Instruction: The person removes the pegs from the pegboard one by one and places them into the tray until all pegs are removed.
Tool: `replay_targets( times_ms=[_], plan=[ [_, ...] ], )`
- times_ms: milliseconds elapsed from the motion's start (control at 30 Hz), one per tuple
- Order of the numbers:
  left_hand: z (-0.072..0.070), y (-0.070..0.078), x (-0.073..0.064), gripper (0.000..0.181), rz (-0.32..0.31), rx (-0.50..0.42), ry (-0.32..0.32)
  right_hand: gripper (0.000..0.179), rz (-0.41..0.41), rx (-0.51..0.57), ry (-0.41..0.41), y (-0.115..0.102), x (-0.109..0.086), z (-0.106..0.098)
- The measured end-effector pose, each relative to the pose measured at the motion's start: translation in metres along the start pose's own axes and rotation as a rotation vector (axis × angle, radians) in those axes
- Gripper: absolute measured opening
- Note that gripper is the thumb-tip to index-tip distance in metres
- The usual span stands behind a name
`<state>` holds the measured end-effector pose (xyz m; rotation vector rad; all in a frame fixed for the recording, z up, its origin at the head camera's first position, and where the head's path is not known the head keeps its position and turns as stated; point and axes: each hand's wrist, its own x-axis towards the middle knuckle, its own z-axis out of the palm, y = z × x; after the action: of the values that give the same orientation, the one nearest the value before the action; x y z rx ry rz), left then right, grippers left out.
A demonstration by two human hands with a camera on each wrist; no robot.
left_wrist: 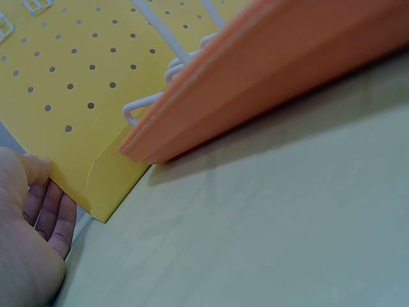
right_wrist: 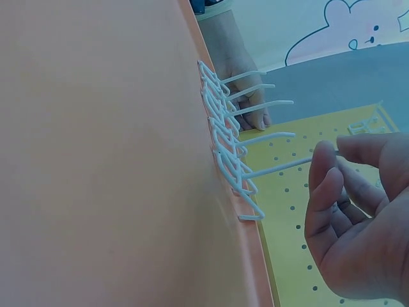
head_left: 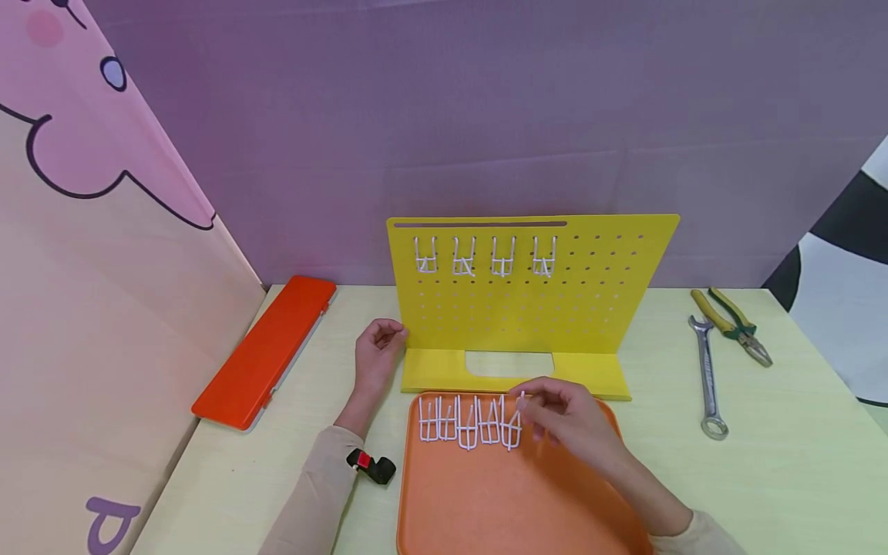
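Head view, 2 wrist close-ups, shared pegboard (head_left: 523, 301)

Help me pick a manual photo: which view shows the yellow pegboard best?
Head: nearly the whole yellow pegboard shows. Left wrist: one section, partly behind the orange tray; right wrist: a section partly behind the right hand.

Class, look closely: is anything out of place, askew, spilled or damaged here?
Nothing looks spilled or visibly damaged. One slight oddity: on the orange tray, the middle white hook reaches a little lower than the two to its left, making the row uneven.
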<state>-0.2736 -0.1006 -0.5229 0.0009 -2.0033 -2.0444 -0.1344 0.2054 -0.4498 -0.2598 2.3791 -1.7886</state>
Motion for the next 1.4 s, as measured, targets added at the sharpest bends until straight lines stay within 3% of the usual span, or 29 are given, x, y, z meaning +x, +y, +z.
replay_targets(
  times_ms=[300, 733, 1000, 1400],
  plan=[
    [0.000, 0.002, -0.001, 0.009, 0.010, -0.009, -0.005, 0.019, 0.031, -0.087, 0.037, -0.001, 0.000, 0.001],
    [-0.001, 0.002, -0.002, 0.007, -0.003, -0.006, -0.007, 0.020, 0.050, -0.122, 0.037, -0.002, 0.001, 0.004],
    [0.000, 0.002, -0.001, 0.006, -0.001, -0.008, -0.004, 0.023, 0.010, -0.082, 0.018, -0.001, 0.000, 0.001],
    [0.000, 0.000, 0.000, 0.008, -0.010, -0.010, -0.002, 0.020, -0.110, -0.076, 0.110, -0.016, 0.001, -0.015]
  ],
)
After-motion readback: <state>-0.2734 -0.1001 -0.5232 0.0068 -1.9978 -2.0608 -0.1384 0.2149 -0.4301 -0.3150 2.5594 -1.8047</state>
